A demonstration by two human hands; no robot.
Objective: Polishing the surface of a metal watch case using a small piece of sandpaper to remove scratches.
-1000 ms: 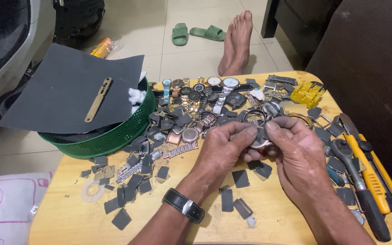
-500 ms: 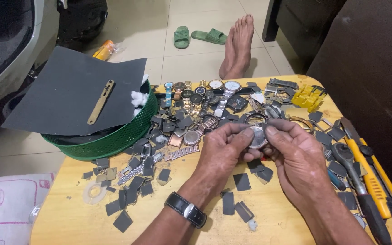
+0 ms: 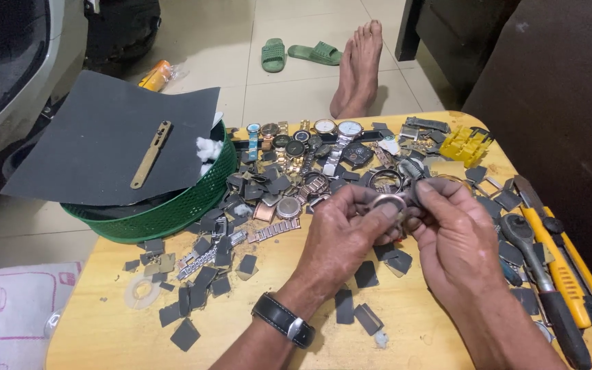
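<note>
**A:** What was in the hands?

**B:** A round watch case [image 3: 388, 203], metal-rimmed, held above the middle of the desk [image 3: 104, 329]. The left hand [image 3: 342, 236] pinched it from the left, thumb and fingers closed on its rim; the right hand [image 3: 455, 236] gripped it from the right, fingers curled over its edge. A black wristwatch [image 3: 284, 320] sat on the left wrist.

**A:** And around them?

**B:** Just beyond the hands lay a heap of watches and bracelets [image 3: 310, 157], with a loose metal strap [image 3: 274, 231] near the left hand. Dark grey sandpaper scraps [image 3: 193, 294] littered the desk on the left and under the wrists. To the right lay a ratchet wrench [image 3: 539, 274] and, beside it, a yellow utility knife [image 3: 562, 264]; a yellow plastic part [image 3: 467, 145] sat further back. At the left edge stood a green basket [image 3: 173, 212], covered by a large dark sandpaper sheet [image 3: 111, 140] with a brass-coloured strip [image 3: 151, 155] lying on it and white cotton [image 3: 208, 149] at its rim.

**A:** Anything hard to make out?

**B:** The fingers covered most of the case, so its face could not be told. The things in the basket were hidden under the sheet. Beyond the desk, bare feet [image 3: 359, 68] and green sandals [image 3: 299, 53] were on the tiled floor.
</note>
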